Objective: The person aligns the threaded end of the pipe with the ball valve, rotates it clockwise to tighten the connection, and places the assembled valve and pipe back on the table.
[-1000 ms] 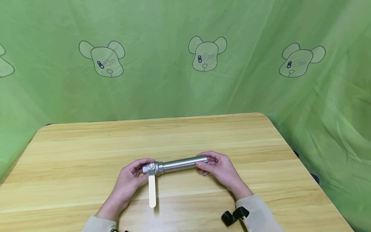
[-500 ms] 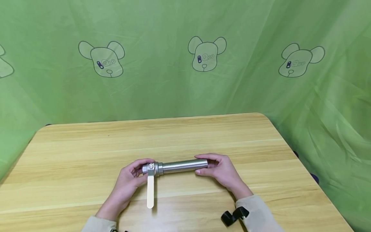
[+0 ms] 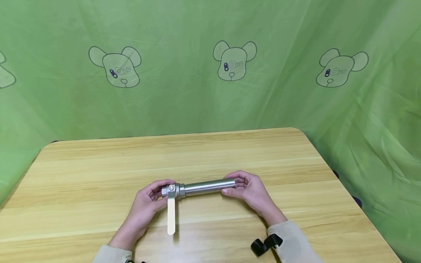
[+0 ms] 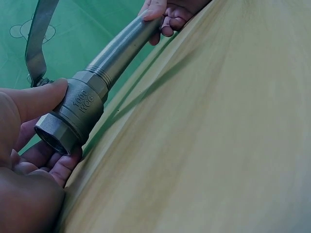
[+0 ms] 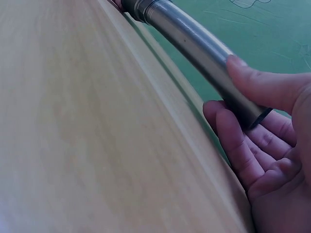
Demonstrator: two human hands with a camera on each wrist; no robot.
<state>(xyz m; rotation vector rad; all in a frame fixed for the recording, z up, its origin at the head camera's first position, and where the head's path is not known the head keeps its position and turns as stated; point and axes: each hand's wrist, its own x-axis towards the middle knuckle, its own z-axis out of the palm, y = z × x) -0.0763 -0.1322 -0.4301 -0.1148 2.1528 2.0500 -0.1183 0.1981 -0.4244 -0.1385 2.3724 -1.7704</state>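
A metal ball valve with a long flat lever handle is joined to a steel pipe. My left hand grips the valve body by its hexagonal end, thumb on one side and fingers beneath. In the left wrist view the valve shows its raised lettering, and pipe thread is visible where the pipe enters it. My right hand pinches the pipe's free end, the thumb on its near side. In the right wrist view, the fingers lie under the pipe.
The wooden table lies below both hands, and the pipe appears raised a little over it. Behind hangs a green curtain with bear-head drawings. A black wrist-worn device sits at the right sleeve.
My right hand's fingers loosened and shifted round the pipe's end, then closed on it again. The lever handle swung slightly left and slightly back. My left hand stays in place.
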